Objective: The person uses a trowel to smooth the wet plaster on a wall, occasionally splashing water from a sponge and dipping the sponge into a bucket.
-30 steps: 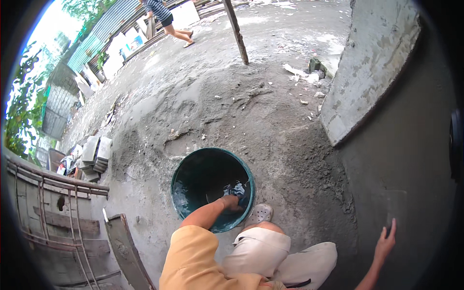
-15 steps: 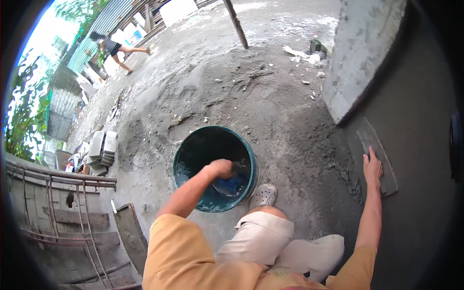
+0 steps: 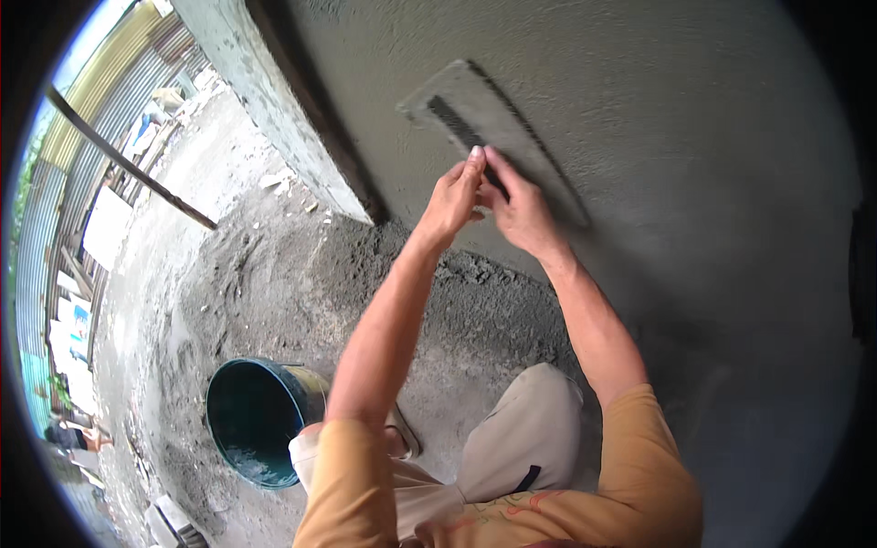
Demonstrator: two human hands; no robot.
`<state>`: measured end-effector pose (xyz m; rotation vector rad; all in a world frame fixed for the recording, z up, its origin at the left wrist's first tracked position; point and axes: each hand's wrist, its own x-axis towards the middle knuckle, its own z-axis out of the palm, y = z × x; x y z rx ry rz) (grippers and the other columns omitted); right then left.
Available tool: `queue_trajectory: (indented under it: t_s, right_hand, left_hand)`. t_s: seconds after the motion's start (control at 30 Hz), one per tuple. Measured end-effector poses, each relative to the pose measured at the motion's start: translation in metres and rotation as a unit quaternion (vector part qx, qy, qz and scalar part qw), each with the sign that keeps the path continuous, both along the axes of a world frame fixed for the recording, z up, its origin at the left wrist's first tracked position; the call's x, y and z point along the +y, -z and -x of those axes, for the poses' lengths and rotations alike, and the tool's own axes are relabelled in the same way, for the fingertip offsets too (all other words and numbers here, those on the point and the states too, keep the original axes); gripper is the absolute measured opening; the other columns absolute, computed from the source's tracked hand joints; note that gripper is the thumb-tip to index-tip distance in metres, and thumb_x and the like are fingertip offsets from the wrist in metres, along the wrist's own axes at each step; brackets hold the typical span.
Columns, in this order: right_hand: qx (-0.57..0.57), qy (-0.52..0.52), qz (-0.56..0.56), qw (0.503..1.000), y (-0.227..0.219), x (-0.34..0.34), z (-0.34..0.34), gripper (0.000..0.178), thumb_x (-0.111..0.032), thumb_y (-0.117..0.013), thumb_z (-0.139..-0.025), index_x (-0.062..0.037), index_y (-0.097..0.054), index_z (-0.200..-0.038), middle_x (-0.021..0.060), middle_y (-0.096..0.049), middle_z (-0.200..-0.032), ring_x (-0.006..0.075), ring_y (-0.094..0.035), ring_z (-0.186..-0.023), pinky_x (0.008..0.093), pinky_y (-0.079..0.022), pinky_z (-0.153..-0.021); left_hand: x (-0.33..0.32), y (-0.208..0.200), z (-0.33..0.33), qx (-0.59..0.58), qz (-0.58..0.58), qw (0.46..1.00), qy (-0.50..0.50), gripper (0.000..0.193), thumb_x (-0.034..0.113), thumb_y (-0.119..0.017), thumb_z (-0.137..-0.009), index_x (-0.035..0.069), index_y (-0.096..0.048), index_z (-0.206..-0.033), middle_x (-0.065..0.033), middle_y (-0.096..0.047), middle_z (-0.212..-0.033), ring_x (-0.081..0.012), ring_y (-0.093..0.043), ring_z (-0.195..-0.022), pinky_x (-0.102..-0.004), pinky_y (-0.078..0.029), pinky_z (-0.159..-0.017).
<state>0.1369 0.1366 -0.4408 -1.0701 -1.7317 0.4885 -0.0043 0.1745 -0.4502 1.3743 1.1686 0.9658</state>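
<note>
A plastering trowel (image 3: 539, 151) with a flat rectangular grey blade and a dark handle lies against the wet grey plaster of the wall (image 3: 639, 119). My right hand (image 3: 524, 212) is closed round the lower end of the handle, its index finger along it. Close against it, my left hand (image 3: 451, 203) is also closed at the handle, thumb on top; its other fingers are partly hidden. Both arms reach up and away from my body.
A dark green bucket (image 3: 290, 384) stands on the sandy ground, left of my bent legs. A concrete column edge (image 3: 265, 100) juts out left of the plastered wall. Rough mortar lies along the wall's foot. A slanting post (image 3: 137, 169) and a person (image 3: 78, 437) are farther left.
My left hand has come out of the bucket to the trowel handle beside my right hand. The trowel sits higher on the wall, and the view has turned right toward it.
</note>
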Motion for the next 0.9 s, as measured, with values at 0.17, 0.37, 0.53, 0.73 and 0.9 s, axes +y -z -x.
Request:
queue_trajectory:
  t_s: [0.17,0.37,0.53,0.73,0.9]
  right_hand:
    - [-0.145,0.006,-0.076,0.987,-0.076,-0.075,-0.059,0.042,-0.002,-0.061,-0.091,0.0001,-0.058,-0.133,0.0198,-0.063,-0.129,0.0368,-0.060,-0.119,0.0422,-0.048,-0.100]
    - [-0.172,0.216,0.227,0.934,-0.040,-0.258,-0.214,0.041,-0.005,-0.062,-0.094,0.0001,-0.057,-0.135,0.0183,-0.068,-0.114,0.0303,-0.065,-0.103,0.0379,-0.050,-0.091]
    - [0.120,0.408,0.432,0.795,0.061,-0.417,-0.287,0.044,-0.027,-0.060,-0.102,-0.0020,-0.056,-0.137,0.0113,-0.068,-0.114,0.0180,-0.064,-0.103,0.0311,-0.050,-0.091]
    - [0.008,0.445,0.297,0.845,0.011,-0.377,-0.268,0.044,-0.028,-0.057,-0.104,-0.0027,-0.054,-0.140,0.0144,-0.065,-0.125,0.0211,-0.061,-0.115,0.0332,-0.047,-0.100]
    - [-0.069,0.496,0.387,0.775,0.057,-0.439,-0.241,0.045,-0.027,-0.058,-0.102,-0.0006,-0.054,-0.139,0.0180,-0.063,-0.131,0.0259,-0.061,-0.120,0.0366,-0.046,-0.102]
  left_hand:
    - [0.024,0.051,0.003,0.131,-0.255,0.931,-0.226,0.038,0.036,-0.057,-0.100,-0.001,-0.055,-0.094,-0.0305,-0.064,-0.078,-0.0510,-0.063,-0.077,-0.0550,-0.048,-0.068]
    - [0.091,-0.017,0.096,0.158,-0.376,0.852,-0.328,0.027,0.025,-0.057,-0.100,0.001,-0.048,-0.089,-0.0295,-0.060,-0.074,-0.0523,-0.059,-0.071,-0.0555,-0.046,-0.060]
    - [0.152,-0.222,0.138,0.177,-0.516,0.730,-0.411,0.028,0.030,-0.056,-0.100,0.003,-0.054,-0.098,-0.0265,-0.064,-0.077,-0.0488,-0.064,-0.074,-0.0528,-0.048,-0.064]
    - [0.126,-0.373,0.111,0.148,-0.481,0.792,-0.347,0.035,0.035,-0.052,-0.104,0.001,-0.056,-0.099,-0.0203,-0.066,-0.074,-0.0366,-0.067,-0.071,-0.0459,-0.051,-0.061]
    - [0.171,-0.213,0.161,0.245,-0.533,0.705,-0.399,0.037,0.037,-0.054,-0.098,0.001,-0.057,-0.108,-0.0288,-0.067,-0.086,-0.0504,-0.064,-0.079,-0.0556,-0.051,-0.068]
